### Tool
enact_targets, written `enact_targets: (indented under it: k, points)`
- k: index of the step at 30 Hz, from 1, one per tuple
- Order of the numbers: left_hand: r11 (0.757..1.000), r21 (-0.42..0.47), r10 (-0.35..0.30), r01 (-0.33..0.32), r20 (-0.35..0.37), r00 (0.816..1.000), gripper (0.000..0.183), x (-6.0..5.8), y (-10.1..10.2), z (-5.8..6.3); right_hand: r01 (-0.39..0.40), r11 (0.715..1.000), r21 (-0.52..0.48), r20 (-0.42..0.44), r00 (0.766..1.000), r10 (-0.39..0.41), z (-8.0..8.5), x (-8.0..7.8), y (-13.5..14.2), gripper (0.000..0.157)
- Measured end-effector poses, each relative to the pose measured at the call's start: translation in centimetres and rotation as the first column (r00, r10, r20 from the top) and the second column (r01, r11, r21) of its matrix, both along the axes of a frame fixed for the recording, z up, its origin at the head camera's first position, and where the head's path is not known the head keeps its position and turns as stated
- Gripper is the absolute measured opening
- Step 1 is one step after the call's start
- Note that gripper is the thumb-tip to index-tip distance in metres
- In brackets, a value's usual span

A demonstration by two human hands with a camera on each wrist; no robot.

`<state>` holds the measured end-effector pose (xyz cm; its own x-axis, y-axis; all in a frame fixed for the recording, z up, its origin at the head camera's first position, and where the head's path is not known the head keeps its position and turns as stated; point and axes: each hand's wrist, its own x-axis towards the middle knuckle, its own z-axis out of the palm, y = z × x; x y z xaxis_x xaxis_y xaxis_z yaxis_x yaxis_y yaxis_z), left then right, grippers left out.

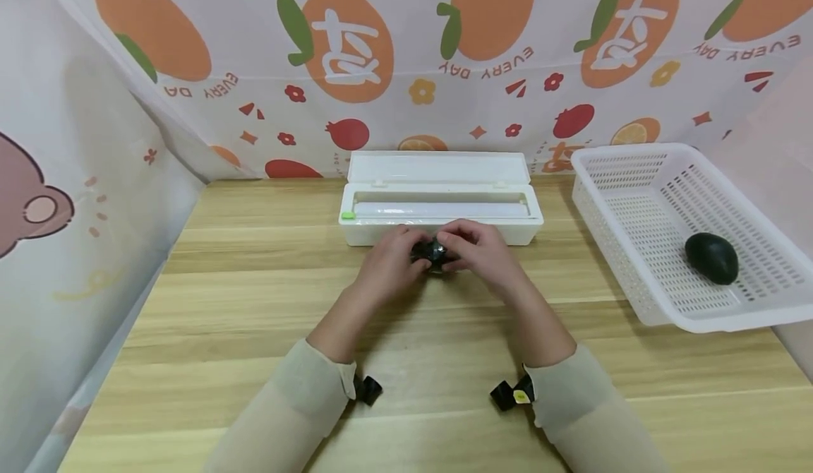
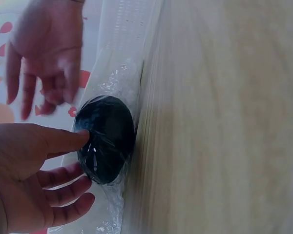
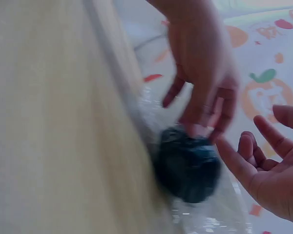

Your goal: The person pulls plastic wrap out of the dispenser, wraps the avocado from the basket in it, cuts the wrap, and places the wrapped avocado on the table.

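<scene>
A dark avocado (image 1: 435, 250) wrapped in clear cling film lies in front of a white cling film dispenser (image 1: 508, 235). My left hand (image 1: 389, 265) holds its near side, with the thumb on the film in the left wrist view and the fingers bent alongside. Loose film (image 2: 122, 80) spreads out at both ends of the avocado there. My right hand (image 1: 483, 254) is close on the other side. Both wrist views show that right hand (image 3: 276, 183) apart from the avocado, its fingers loosely spread. The head view hides most of the avocado behind the fingers.
The dispenser's lid (image 1: 438, 168) stands up, showing a film roll (image 1: 444, 210) inside and a green slider (image 1: 347, 215) at its left end. At the right, a white perforated basket (image 1: 625, 261) contains another avocado (image 1: 711, 258). A printed cloth (image 1: 406, 120) hangs behind the wooden table (image 1: 241, 318).
</scene>
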<state>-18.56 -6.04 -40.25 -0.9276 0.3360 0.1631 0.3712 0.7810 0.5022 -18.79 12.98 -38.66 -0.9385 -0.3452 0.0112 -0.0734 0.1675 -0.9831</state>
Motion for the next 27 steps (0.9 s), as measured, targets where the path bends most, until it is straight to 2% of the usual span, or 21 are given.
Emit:
enact_targets:
  k: [1, 3, 9, 12, 15, 17, 20, 23, 25, 27]
  points:
    - [1.0, -0.001, 0.003, -0.003, 0.004, 1.0, 0.033, 0.0, 0.0, 0.0, -0.017, 0.998, -0.065, 0.059, 0.998, 0.021, -0.1, 0.0, -0.3, 0.036]
    - [1.0, -0.002, 0.007, -0.007, 0.012, 1.0, 0.034, -0.1, 0.0, 0.0, -0.016, 0.994, -0.106, 0.113, 0.993, 0.028, -0.4, -0.1, -0.6, 0.037]
    - [1.0, 0.002, 0.001, -0.001, 0.015, 1.0, 0.036, -0.2, -0.1, -0.1, 0.088, 0.995, -0.048, 0.136, 0.987, -0.08, -0.5, -0.7, 0.3, 0.038]
    - [1.0, 0.004, 0.004, -0.004, 0.024, 1.0, 0.036, -0.3, -0.2, 0.0, 0.107, 0.994, -0.006, 0.122, 0.987, -0.106, -0.6, -1.0, 0.9, 0.037]
    - [1.0, 0.016, -0.002, 0.001, 0.044, 0.999, 0.036, -0.4, -0.3, 0.0, 0.113, 0.99, 0.085, 0.054, 0.992, -0.118, -1.0, -1.3, 1.3, 0.032]
    - [1.0, 0.029, -0.012, 0.01, 0.059, 0.998, 0.034, -0.5, -0.4, 0.1, 0.112, 0.976, 0.184, -0.031, 0.994, -0.108, -1.4, -1.5, 1.4, 0.028]
    - [0.997, 0.079, -0.028, 0.021, 0.09, 0.996, 0.026, -0.8, -1.0, 0.2, 0.126, 0.931, 0.343, -0.155, 0.985, -0.076, -1.8, -1.6, 1.5, 0.024]
    - [0.992, 0.125, -0.03, 0.014, 0.124, 0.992, 0.018, -0.9, -2.0, 0.4, 0.139, 0.895, 0.425, -0.201, 0.978, -0.057, -2.0, -1.5, 1.6, 0.023]
    - [0.99, 0.135, 0.011, -0.031, 0.144, 0.99, 0.012, -0.8, -2.9, 0.5, 0.138, 0.887, 0.44, -0.193, 0.98, -0.057, -1.9, -1.4, 1.6, 0.023]
    - [0.986, 0.118, 0.103, -0.118, 0.125, 0.987, 0.007, -0.7, -3.8, 0.8, 0.14, 0.882, 0.45, -0.185, 0.981, -0.061, -1.8, -1.4, 1.6, 0.024]
